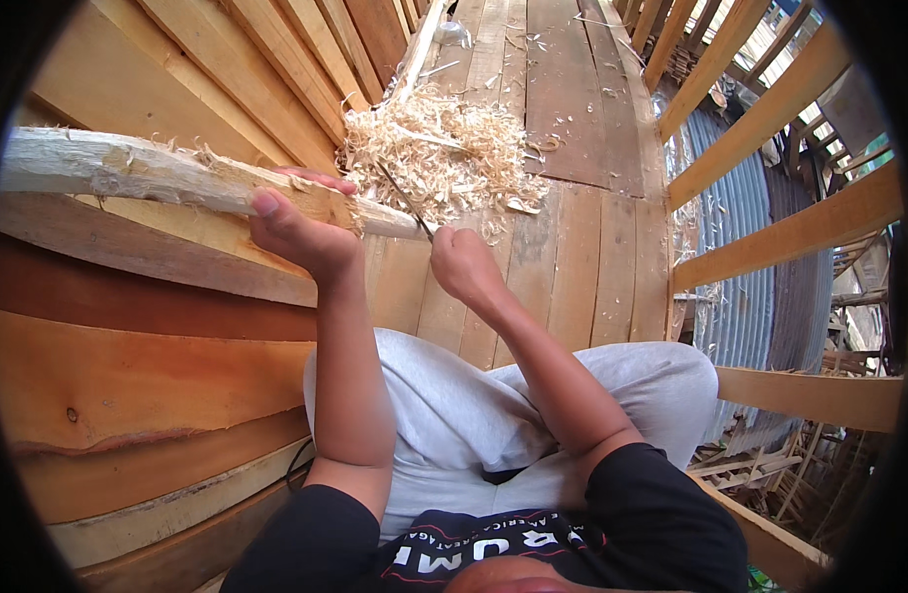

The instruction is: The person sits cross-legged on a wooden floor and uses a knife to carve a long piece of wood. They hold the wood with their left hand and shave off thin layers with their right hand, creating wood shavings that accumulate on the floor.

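Note:
A long, pale, partly peeled wooden pole (138, 170) reaches in from the left edge and narrows to a whittled end in front of me. My left hand (311, 225) is wrapped round it just behind the carved part, thumb on top. In my right hand (464, 265) is a knife (407, 198), its handle hidden in the closed fist. The thin dark blade slants up and to the left, across the pole's tapered tip, close to or touching the wood. Curled bark and rough fibres stand up along the pole.
Beyond the pole, a heap of wood shavings (444, 148) covers part of the plank floor (573, 257). Stacked boards (158, 395) line the left side. A wooden railing (790, 227) runs along the right, with corrugated metal sheets (741, 287) below it. My crossed legs are close beneath my arms.

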A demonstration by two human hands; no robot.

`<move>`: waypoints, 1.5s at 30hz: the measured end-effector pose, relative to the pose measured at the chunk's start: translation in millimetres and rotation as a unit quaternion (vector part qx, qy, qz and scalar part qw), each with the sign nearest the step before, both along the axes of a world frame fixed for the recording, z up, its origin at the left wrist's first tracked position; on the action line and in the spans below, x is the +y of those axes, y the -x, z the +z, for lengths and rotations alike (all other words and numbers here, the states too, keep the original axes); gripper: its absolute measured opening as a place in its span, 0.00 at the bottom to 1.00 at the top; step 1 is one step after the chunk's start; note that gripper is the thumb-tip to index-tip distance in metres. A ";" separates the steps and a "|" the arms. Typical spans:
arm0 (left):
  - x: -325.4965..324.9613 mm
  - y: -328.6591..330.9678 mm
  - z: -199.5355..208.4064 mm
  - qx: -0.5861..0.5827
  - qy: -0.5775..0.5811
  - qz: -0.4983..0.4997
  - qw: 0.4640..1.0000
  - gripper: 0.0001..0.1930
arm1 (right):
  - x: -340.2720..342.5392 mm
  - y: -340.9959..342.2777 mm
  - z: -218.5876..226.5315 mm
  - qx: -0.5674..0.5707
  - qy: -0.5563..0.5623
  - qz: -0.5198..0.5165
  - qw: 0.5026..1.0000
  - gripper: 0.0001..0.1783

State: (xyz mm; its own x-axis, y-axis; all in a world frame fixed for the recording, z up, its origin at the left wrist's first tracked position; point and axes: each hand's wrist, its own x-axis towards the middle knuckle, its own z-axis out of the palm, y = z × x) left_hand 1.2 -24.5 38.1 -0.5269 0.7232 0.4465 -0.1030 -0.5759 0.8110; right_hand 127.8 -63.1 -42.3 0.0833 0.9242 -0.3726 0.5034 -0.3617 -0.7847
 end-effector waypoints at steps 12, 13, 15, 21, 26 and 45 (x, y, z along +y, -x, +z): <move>6.2 -10.5 1.0 0.017 -0.011 0.006 1.000 0.36 | 14.8 -16.2 -32.0 0.022 0.019 -0.015 0.999 0.30; 7.9 -8.2 2.6 0.024 -0.013 0.001 1.000 0.36 | 16.4 -18.1 -44.3 0.049 0.034 -0.031 0.998 0.30; 9.8 -8.4 4.2 0.013 -0.004 -0.014 1.000 0.36 | 15.3 -33.3 -94.2 0.008 0.014 -0.025 1.000 0.30; 11.6 -7.3 1.2 0.006 -0.034 -0.040 0.999 0.36 | 13.2 -21.8 -59.7 -0.031 -0.013 -0.003 0.999 0.30; 10.4 -7.8 0.4 -0.027 -0.025 -0.045 0.998 0.37 | 18.8 -35.6 -91.0 -0.003 0.020 -0.001 1.000 0.31; 13.8 8.7 -9.2 -0.020 -0.030 -0.136 0.990 0.35 | 12.3 -31.7 -81.9 -0.049 0.018 0.033 0.998 0.28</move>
